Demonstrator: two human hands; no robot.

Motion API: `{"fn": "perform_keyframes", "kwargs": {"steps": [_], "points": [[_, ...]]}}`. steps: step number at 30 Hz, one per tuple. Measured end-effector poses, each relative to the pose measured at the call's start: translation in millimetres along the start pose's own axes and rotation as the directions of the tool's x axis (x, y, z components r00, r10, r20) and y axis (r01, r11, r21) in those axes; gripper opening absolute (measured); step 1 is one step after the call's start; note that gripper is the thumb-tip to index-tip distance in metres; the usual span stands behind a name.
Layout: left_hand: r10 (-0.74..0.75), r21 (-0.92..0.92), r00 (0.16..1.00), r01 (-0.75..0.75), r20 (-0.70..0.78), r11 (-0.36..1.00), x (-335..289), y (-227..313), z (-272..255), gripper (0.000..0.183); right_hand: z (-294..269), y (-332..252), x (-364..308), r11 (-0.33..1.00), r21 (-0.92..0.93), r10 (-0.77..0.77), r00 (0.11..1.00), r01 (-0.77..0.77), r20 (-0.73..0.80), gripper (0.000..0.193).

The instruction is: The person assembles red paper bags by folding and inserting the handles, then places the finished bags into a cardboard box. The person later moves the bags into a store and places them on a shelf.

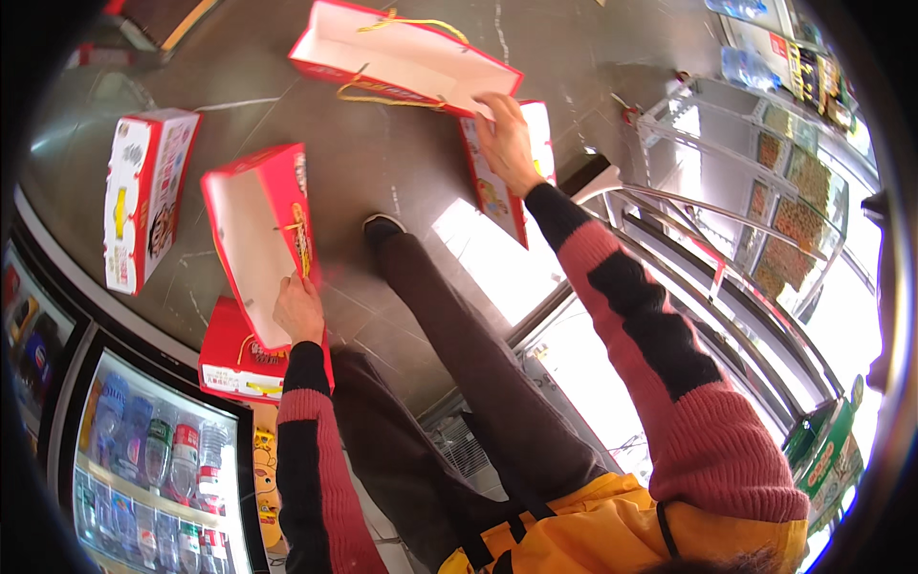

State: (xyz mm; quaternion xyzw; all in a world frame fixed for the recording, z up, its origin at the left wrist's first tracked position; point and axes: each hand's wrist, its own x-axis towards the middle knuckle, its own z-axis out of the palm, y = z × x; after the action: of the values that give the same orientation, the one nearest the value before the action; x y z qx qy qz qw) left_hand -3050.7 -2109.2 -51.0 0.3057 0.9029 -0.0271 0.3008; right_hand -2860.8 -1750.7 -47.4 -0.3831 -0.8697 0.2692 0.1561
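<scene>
My left hand (pixel 298 308) is closed on the near edge of a red gift bag (pixel 256 239), whose white inside faces up and whose yellow cord handle (pixel 304 251) hangs by the fingers. Stretched out to the far right, my right hand (pixel 507 143) pinches the corner of a second red gift bag (pixel 406 59), with its white inside showing and yellow cords along both long sides. Beneath that hand a red and white carton (pixel 490 187) stands on the floor. Another red carton (pixel 229 349) is partly hidden under the left bag.
A white and red carton (pixel 143 201) stands on the grey tiled floor (pixel 354 172) at the left. At the lower left is a glass-door drinks fridge (pixel 153 459) with several bottles. Clear food bins (pixel 794 201) on a metal rack line the right. My foot (pixel 384 228) is between the bags.
</scene>
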Motion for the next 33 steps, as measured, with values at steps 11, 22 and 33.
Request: {"fn": "perform_keyframes", "kwargs": {"steps": [11,22,33], "points": [[0.167,0.033,0.985,-0.169,0.052,0.985,6,-2,4,0.027,-38,114,-148,0.708,-0.124,0.703,0.710,-0.695,0.039,0.044],[0.200,-0.295,0.979,-0.179,0.042,0.938,-96,-10,-72,0.036,-78,79,-133,0.511,0.063,0.805,0.503,-0.857,0.313,0.040],[0.075,-0.514,0.988,0.005,0.137,0.858,-195,-5,-81,0.034,-267,-123,-70,0.621,-0.133,0.758,0.548,-0.772,0.353,0.035]]}}
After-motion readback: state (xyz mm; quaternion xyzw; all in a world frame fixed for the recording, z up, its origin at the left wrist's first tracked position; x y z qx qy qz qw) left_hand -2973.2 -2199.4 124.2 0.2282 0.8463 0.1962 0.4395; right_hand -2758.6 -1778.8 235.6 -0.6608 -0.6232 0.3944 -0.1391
